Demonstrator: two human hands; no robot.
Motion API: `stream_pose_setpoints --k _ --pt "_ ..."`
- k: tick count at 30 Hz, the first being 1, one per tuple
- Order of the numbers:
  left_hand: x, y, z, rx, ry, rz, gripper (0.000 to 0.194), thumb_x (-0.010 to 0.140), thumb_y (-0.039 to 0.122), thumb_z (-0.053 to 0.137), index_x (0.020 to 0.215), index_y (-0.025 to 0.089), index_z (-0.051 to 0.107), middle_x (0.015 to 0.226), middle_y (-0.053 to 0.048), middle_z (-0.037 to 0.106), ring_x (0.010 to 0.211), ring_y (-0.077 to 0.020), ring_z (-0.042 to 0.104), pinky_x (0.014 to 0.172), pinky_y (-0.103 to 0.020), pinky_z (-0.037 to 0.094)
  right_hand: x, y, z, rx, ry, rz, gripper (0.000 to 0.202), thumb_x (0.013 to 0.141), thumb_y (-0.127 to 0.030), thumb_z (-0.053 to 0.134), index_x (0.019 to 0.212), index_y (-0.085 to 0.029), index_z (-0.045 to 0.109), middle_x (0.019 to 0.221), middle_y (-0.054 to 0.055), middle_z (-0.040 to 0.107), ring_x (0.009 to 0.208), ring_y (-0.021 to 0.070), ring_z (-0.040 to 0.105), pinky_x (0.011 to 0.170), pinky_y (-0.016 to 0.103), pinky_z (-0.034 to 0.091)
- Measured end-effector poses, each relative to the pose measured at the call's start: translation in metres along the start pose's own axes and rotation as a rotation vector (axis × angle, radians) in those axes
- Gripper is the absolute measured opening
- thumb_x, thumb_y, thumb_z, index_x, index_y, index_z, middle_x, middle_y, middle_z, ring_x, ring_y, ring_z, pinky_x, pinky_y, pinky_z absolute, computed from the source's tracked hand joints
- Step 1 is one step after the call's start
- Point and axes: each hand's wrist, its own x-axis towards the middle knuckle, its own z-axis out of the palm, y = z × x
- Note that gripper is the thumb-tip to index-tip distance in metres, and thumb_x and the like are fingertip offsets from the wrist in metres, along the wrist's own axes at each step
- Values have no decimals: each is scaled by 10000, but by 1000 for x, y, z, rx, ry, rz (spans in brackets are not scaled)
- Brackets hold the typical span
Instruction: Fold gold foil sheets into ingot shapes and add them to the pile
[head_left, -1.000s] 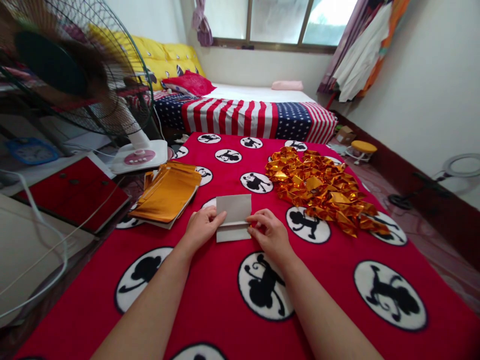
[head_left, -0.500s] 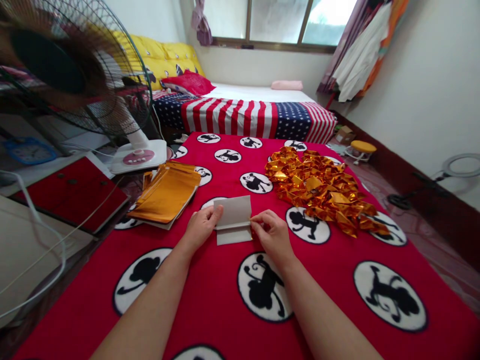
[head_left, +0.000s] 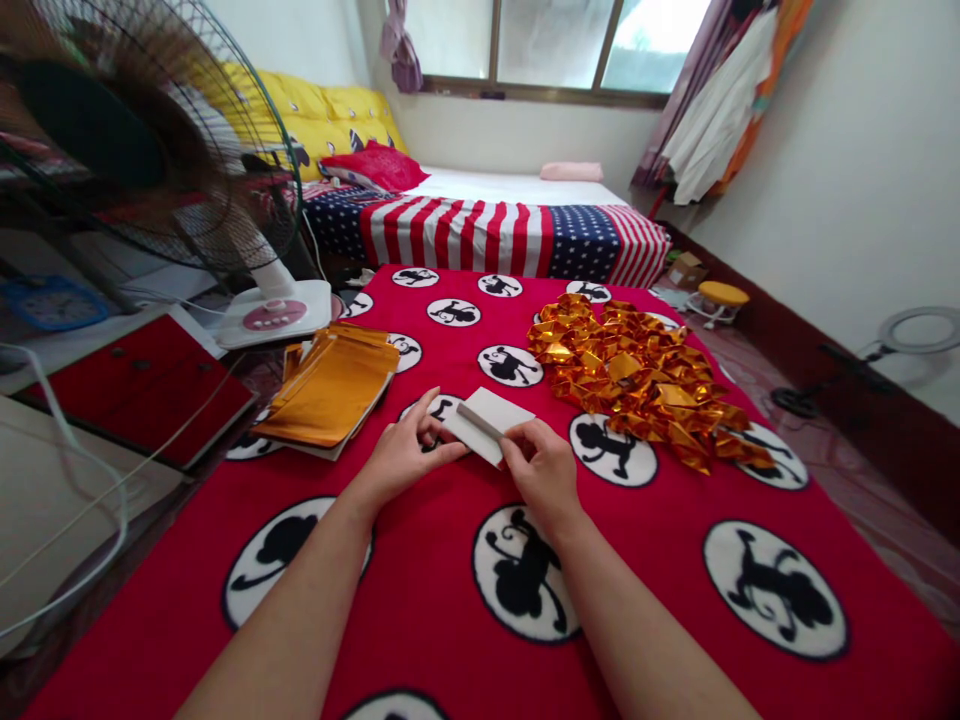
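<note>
A creased foil paper sheet (head_left: pixel 499 408), pale side up with a folded strip across it, is held tilted above the red cloth. My right hand (head_left: pixel 541 470) pinches its near right corner between thumb and fingers. At the sheet's left side, my left hand (head_left: pixel 409 450) has its fingers apart, the index finger raised and the thumb stretched towards the near edge; whether the thumb touches is unclear. A stack of golden paper sheets (head_left: pixel 337 385) lies to the left. Over on the right is a heap of folded shiny gold paper pieces (head_left: pixel 637 375).
The red cloth (head_left: pixel 420 640) has black-and-white monkey circles. A fan (head_left: pixel 274 310) with blurred blades stands at the left, near a dark red board (head_left: pixel 150 380) and a white cable (head_left: pixel 97 480). Behind is a bed (head_left: pixel 480 230); a yellow stool (head_left: pixel 721 294) stands on the right.
The paper sheet has turned and tilted clockwise. My left hand has let go of its left edge and spread its fingers, while my right hand keeps its pinch.
</note>
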Motion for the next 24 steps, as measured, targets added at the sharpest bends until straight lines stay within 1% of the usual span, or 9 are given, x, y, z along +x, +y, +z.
stream_pose_setpoints --k 2,4,6,11,14,17,20,22,24 --pt "3 -2 7 -101 44 -13 845 761 477 677 1461 128 358 853 -31 706 786 -166 646 777 -284 481 1 3 0 51 82 52 97 844 -246 589 754 -215 604 717 9 623 644 154 572 610 265 420" --pt "4 1 16 -151 95 -24 706 779 516 651 1340 108 519 902 -79 724 826 -193 662 772 -286 487 1 4 1 66 139 90 136 853 -281 588 735 -215 584 677 6 613 616 155 556 581 261 408" --pt "4 8 29 -162 47 -13 571 771 523 658 1171 115 651 959 -109 733 847 -218 674 765 -292 498 1 3 4 68 164 104 175 857 -309 591 711 -217 564 658 4 605 593 151 540 553 256 390" --pt "5 23 60 -235 101 -1 393 770 449 661 980 119 696 902 -95 743 803 -231 676 750 -312 513 -4 -9 10 130 100 44 151 872 -307 588 753 -214 581 695 7 621 599 145 546 563 256 401" --pt "9 21 58 -325 121 -85 389 770 471 631 894 106 684 854 -95 731 793 -232 667 705 -312 517 -7 -15 5 182 85 -30 133 890 -293 573 792 -213 617 721 6 619 603 139 544 600 268 424" --pt "16 21 32 -399 -32 -180 450 713 514 684 935 124 681 875 -69 720 749 -210 660 623 -284 513 -5 -15 -6 173 235 -49 102 901 -274 553 867 -215 629 814 30 608 700 160 563 661 291 450" --pt "24 30 0 -329 -406 -161 423 670 474 744 898 119 704 773 -44 698 657 -166 625 570 -235 471 -1 -9 -15 175 320 -21 192 878 -277 575 1054 -217 622 1050 87 601 862 199 582 735 334 475" --pt "29 39 -15 -234 -564 -135 371 666 458 747 813 120 717 683 -23 660 582 -132 567 504 -200 410 2 -5 -17 243 254 -5 309 857 -282 599 1161 -228 591 1141 96 587 950 216 589 780 351 486" --pt "33 46 -22 -180 -637 -107 364 652 441 755 829 123 729 698 -24 661 590 -131 557 491 -190 392 3 -3 -16 359 123 -8 389 834 -275 623 1218 -245 566 1182 85 582 998 217 599 791 342 501"
